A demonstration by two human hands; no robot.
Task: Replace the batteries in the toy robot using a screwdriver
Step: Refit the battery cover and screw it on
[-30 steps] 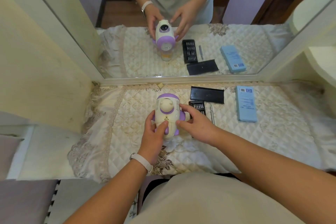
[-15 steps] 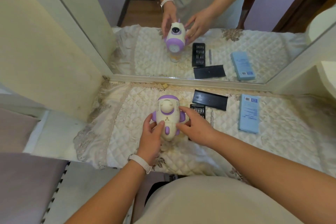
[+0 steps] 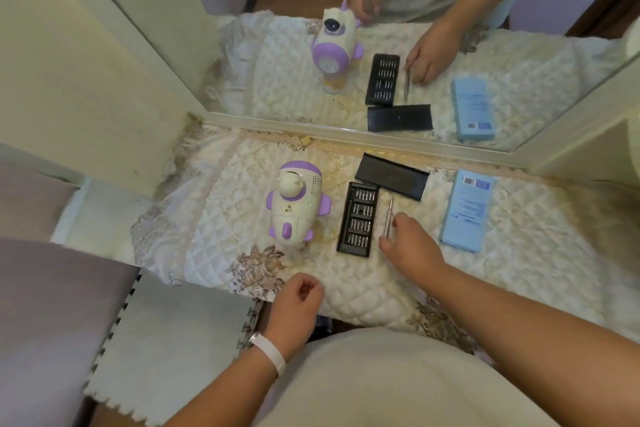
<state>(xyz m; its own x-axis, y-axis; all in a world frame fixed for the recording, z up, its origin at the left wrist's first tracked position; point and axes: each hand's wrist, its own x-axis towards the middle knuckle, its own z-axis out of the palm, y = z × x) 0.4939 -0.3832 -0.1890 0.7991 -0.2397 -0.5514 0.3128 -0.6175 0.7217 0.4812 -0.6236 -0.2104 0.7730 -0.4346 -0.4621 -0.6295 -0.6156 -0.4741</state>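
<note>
While the toy robot (image 3: 296, 210) stands apart, the right hand (image 3: 410, 246) touches the screwdriver (image 3: 388, 217).

Toy robot (image 3: 294, 210): smooth, glossy plastic, cream body with lilac trim. Screwdriver (image 3: 388, 218): slim shaft of bright, silvery metal. Bit tray (image 3: 358, 220): matt black plastic holding rows of shiny metal bits. Tray lid (image 3: 391, 176): black, smooth, faintly sheened. Box (image 3: 467, 210): pale blue printed card, matt. Cover on the tabletop (image 3: 221, 218): quilted cream cloth, satiny, with lace-like embroidered edging. Mirror (image 3: 277, 55): glossy glass in a smooth cream frame. Wristband (image 3: 268, 352): smooth, matt white.
</note>
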